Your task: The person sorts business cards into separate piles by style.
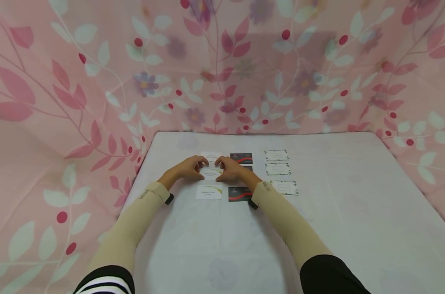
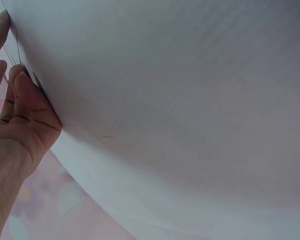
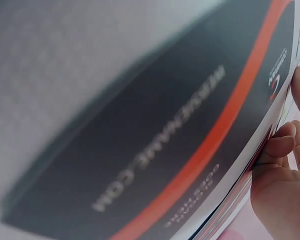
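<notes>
White business cards with a green-yellow corner make up the left column in the head view. Over the middle white business card [image 1: 210, 174], my left hand [image 1: 188, 168] bends its fingers and thumb around the left edge. My right hand [image 1: 231, 169] does likewise at the right edge, thumb on the near side and index finger on the far side. The card lies flat or nearly so. In the right wrist view, a black business card [image 3: 155, 135] with a red stripe lies close below the wrist. The left wrist view shows the left hand [image 2: 27, 112] low against the white cloth.
Another white card [image 1: 209, 192] lies nearer and one [image 1: 210, 156] farther off. Black cards [image 1: 241, 158] form the middle column, partly behind the right hand and forearm. Leaf-bordered cards [image 1: 278, 169] form the right column. A white cloth [image 1: 339, 228] covers the table; a floral curtain surrounds it.
</notes>
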`<move>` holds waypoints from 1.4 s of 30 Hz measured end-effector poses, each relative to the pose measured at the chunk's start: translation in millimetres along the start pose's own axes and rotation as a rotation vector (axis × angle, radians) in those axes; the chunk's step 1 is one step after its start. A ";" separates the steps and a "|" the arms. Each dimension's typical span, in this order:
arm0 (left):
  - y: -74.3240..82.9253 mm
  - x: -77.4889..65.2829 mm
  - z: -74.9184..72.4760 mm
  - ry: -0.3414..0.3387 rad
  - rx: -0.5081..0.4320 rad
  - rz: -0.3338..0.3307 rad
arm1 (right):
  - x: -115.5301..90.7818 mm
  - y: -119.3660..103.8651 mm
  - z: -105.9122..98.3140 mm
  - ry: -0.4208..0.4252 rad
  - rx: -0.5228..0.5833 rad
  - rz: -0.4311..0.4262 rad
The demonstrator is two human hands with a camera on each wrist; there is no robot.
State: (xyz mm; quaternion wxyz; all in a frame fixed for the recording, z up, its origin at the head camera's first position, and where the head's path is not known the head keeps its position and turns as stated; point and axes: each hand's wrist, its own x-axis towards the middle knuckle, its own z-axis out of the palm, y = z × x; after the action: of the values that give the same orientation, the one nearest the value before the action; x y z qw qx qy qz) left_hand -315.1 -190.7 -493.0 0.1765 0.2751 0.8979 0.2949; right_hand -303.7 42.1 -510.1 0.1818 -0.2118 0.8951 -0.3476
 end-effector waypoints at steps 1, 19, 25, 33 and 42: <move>-0.4 0.3 0.6 -0.001 -0.001 -0.007 | -0.2 -0.4 0.5 0.000 -0.001 0.005; 0.4 1.7 1.6 0.015 0.042 -0.005 | -3.8 -6.6 -1.7 -0.018 -0.039 0.025; 3.3 1.8 3.8 0.001 0.103 -0.043 | -4.0 -9.9 0.4 -0.010 -0.054 0.026; 7.3 -2.9 7.8 0.028 0.125 -0.052 | -6.0 -22.0 8.1 0.022 -0.137 0.068; 9.2 -7.3 11.8 0.085 0.128 -0.017 | -11.8 -29.1 7.2 0.076 -0.218 0.105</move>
State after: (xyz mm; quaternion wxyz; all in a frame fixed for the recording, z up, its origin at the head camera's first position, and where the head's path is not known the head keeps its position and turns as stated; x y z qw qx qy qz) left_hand -300.1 -183.8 -495.1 0.1229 0.2656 0.9238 0.2469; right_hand -283.0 24.7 -492.7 0.1415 -0.1697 0.9437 -0.2462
